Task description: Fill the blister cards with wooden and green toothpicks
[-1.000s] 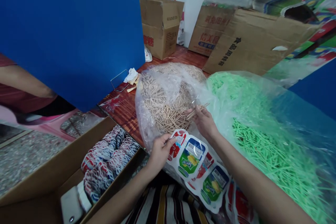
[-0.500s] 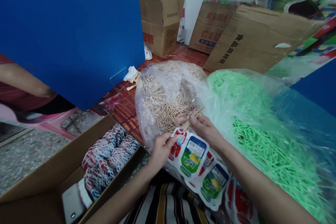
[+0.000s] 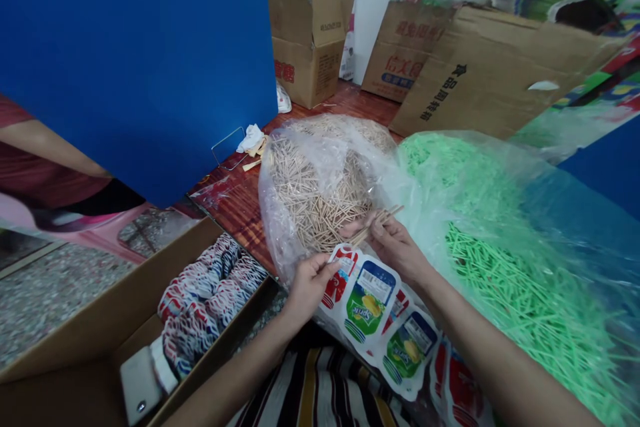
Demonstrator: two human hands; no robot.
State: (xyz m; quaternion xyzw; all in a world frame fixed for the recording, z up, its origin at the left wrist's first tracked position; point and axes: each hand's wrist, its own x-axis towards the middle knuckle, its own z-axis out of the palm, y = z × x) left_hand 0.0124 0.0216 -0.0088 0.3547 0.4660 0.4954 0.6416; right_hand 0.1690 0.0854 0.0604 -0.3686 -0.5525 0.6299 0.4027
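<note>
My left hand (image 3: 304,287) pinches the end of a strip of printed packets (image 3: 369,303), its thumb on a red one. Green-and-blue Sprite labels alternate with red ones, and the strip trails down to the right over my lap. Just above it, my right hand (image 3: 399,245) is closed around a small bunch of thin tan sticks (image 3: 391,213), which poke out on both sides of the fingers. Behind both hands lies a clear plastic bag (image 3: 267,197) full of loose tan sticks (image 3: 300,190). The right fingertips are close to the bag's opening.
Bright green sticks (image 3: 515,293) fill a plastic bag on the right. At lower left, a carton (image 3: 90,307) holds bundled packet strips (image 3: 205,303) and a pale flat object (image 3: 141,380). Cardboard boxes (image 3: 310,40) stand behind. A person's arm (image 3: 55,147) shows beside the blue panel (image 3: 135,67).
The stick bunch in my right hand has turned flatter and its far end reaches further right. My right hand has shifted slightly; the left keeps its pinch on the packet strip.
</note>
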